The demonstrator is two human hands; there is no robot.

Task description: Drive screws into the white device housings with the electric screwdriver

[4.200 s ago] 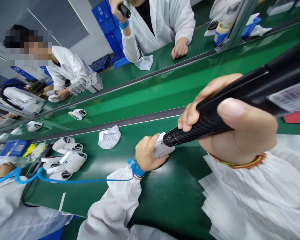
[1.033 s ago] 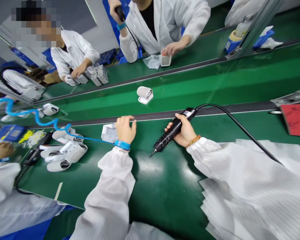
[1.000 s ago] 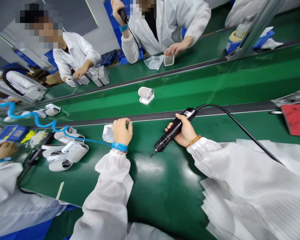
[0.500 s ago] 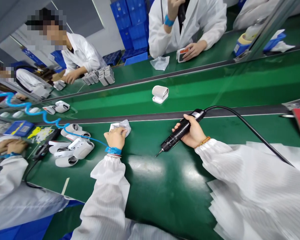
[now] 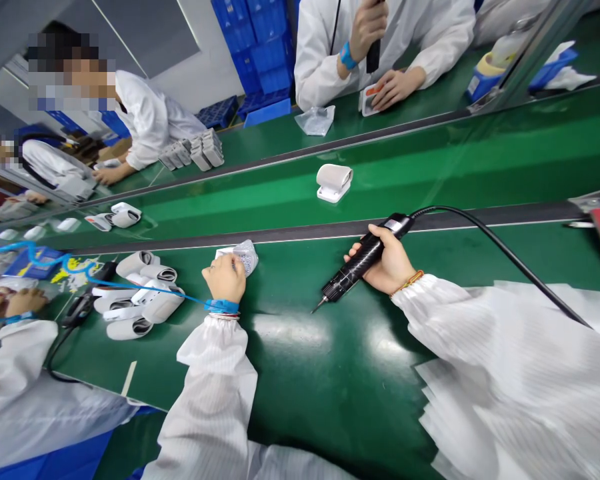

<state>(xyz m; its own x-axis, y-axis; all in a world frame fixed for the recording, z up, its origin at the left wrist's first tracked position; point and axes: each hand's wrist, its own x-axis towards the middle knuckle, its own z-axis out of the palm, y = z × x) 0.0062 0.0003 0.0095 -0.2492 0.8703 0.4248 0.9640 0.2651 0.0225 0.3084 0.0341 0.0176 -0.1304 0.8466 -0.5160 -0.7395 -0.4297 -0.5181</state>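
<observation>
In my right hand (image 5: 389,263) lies a black electric screwdriver (image 5: 363,259), fingers wrapped round its body. Its bit points down and left, above the green bench. My left hand (image 5: 225,275) has its fingers curled together at a small clear plastic bag (image 5: 247,257) of tiny metal parts, which look like screws. What the fingertips pinch, if anything, is hidden. A blue wrist strap (image 5: 222,307) with a coiled cord circles my left wrist. Left of that hand, several white devices with grey cuffs (image 5: 164,305) lie in a group.
One white cuffed device (image 5: 334,183) sits on the green conveyor (image 5: 405,167) beyond the bench edge. The black cable (image 5: 505,250) arcs right from the screwdriver. A co-worker's hands (image 5: 25,303) are at far left, near another black screwdriver (image 5: 83,303). Co-workers sit across the line.
My left hand has shifted slightly left and toward me at the bag. The device on the conveyor has moved right. My right hand keeps the screwdriver almost still.
</observation>
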